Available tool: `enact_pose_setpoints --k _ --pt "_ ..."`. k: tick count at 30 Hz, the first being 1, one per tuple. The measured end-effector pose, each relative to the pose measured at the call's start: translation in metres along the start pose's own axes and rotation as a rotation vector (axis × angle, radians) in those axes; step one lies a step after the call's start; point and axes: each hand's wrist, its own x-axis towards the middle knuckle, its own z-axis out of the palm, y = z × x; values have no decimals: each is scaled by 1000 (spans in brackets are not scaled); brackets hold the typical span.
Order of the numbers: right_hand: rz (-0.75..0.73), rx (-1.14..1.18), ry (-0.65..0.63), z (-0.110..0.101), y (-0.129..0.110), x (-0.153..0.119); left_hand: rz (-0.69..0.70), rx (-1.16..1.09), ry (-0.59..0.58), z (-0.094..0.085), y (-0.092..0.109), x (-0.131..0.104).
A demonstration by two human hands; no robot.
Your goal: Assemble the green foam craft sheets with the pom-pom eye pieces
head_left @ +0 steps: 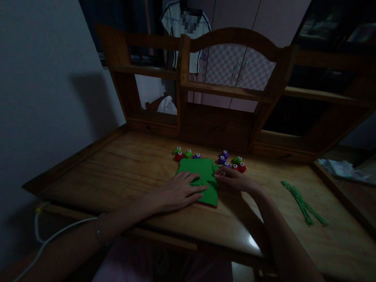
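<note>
A green foam sheet (197, 165) with toothed seams lies on the wooden desk, a thin red layer showing at its lower edge. My left hand (182, 191) rests flat on its lower left part, fingers spread. At the sheet's right edge, my right hand (230, 178) has its fingertips pinched together on a small green piece beside a seam. Dim light and the fingers hide most of that piece.
Several small red, green and purple pieces with eye-like white tops (188, 153) stand behind the sheet. Green strips (298, 199) lie at the right. A wooden shelf unit (224, 91) rises at the back; a white cable (62, 230) hangs at front left.
</note>
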Motion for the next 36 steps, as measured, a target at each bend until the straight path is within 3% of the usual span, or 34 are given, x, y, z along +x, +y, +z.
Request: enact_pose_setpoints --k 5,14,22,36 --pt "-24 -139 81 10 -6 -4 31 39 28 1 -1 -2" --pt "-62 -171 73 11 -7 -5 42 36 0 1 -5 -8" --pt "4 -146 57 10 -10 -5 36 26 -5 -9 -18 -31" --pt "-9 -141 63 10 -8 -5 -9 65 -24 -26 -39 -77"
